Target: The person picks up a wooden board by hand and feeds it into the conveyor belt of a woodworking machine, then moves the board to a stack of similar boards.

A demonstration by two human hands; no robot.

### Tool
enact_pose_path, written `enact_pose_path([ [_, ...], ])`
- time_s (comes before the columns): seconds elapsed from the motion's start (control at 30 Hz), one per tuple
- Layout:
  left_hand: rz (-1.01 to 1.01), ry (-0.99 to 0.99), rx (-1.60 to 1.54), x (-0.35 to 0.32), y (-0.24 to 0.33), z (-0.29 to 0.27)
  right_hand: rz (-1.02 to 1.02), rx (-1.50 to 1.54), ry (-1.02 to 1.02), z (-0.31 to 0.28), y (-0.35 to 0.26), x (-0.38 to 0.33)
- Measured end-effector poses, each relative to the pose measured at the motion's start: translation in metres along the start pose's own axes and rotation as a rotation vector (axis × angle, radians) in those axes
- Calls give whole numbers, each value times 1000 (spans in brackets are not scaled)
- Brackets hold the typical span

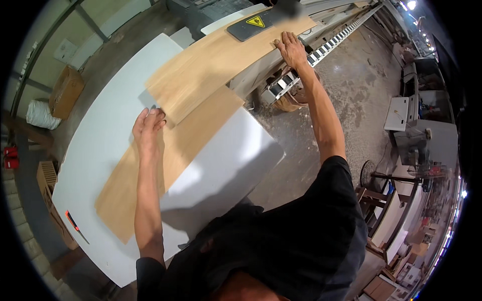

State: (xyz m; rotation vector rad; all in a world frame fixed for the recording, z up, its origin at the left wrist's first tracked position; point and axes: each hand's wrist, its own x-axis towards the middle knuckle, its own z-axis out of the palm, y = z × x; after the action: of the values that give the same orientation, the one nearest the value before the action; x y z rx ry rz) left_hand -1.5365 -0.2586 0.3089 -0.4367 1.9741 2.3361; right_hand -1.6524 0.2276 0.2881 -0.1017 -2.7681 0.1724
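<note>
Dark-sleeved shoulders leaned over the white table (100,150) as the left hand (147,128), fingers together, pressed the near end of the upper wood sheet (211,70) and the right hand (291,49), fingers spread flat, steadied its far edge beside the dark machine plate (253,24), seemingly keeping it aligned.

Two wood panels (221,60), one white table (100,150), two hands (148,125)

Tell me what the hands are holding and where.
Both rest on the upper wood sheet: left hand at its near corner, right hand on its far right edge. Neither visibly grips it.
</note>
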Motion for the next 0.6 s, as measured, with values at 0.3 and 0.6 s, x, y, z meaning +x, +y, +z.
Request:
enact_pose_path([
  [0.3,46,94,-44,-8,9,-6,88,-22,-12,12,52,50],
  [0.6,-38,279,21,-52,11,-106,75,84,0,14,1,53],
])
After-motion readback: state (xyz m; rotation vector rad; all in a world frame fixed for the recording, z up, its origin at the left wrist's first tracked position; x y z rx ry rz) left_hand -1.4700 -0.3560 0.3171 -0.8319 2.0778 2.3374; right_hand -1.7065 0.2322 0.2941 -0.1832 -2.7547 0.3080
